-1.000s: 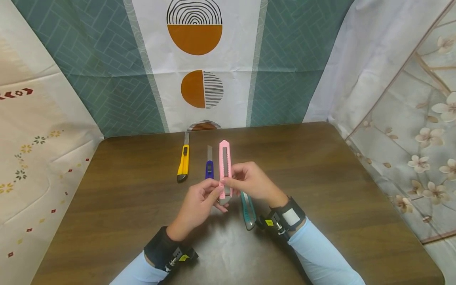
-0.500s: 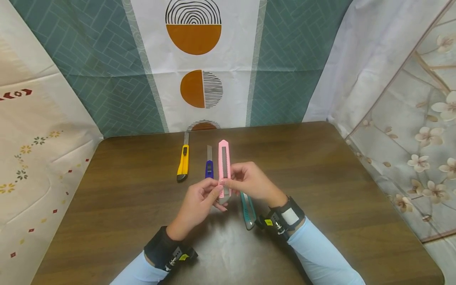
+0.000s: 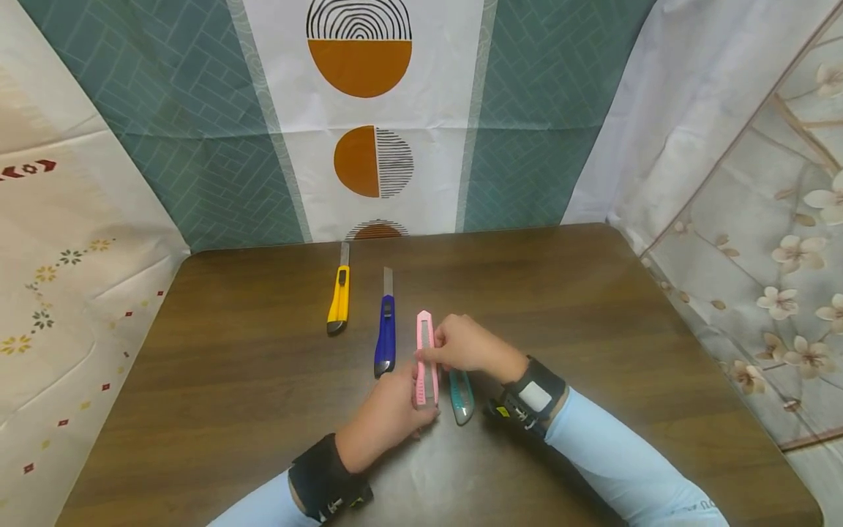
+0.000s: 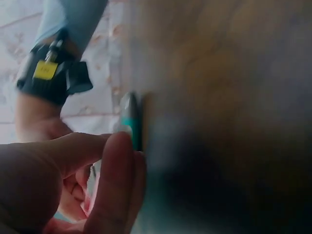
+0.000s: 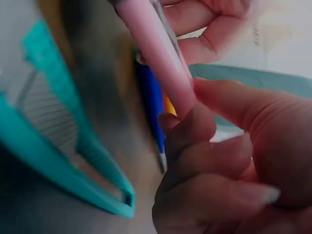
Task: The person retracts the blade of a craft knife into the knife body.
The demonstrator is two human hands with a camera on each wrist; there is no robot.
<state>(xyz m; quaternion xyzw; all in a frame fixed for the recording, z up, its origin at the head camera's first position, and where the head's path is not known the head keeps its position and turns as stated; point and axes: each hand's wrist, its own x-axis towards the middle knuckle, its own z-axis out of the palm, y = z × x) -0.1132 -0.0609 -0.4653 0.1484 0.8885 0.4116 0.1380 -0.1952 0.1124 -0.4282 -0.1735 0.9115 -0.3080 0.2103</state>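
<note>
Pink knife [image 3: 426,377]: over the worktop [image 3: 197,402], pinched narrowly at mid-body by the right hand's [image 3: 467,342] fingers; left hand [image 3: 385,417] grips the near end (tip hidden). Teal knife [image 3: 462,401] lies just right; blue knife [image 3: 386,329], left.

We see a brown counter [image 3: 560,293]; on it lie a yellow cutter [image 3: 339,298], a blue cutter [image 3: 386,333] and a teal cutter [image 3: 462,399].

The right hand [image 3: 470,344] hides the far end of the teal cutter [image 3: 462,399]; in the left wrist view, the left hand [image 3: 387,415] masks most of the pink cutter [image 3: 426,380] and the counter [image 4: 219,73] beside it blurs.
</note>
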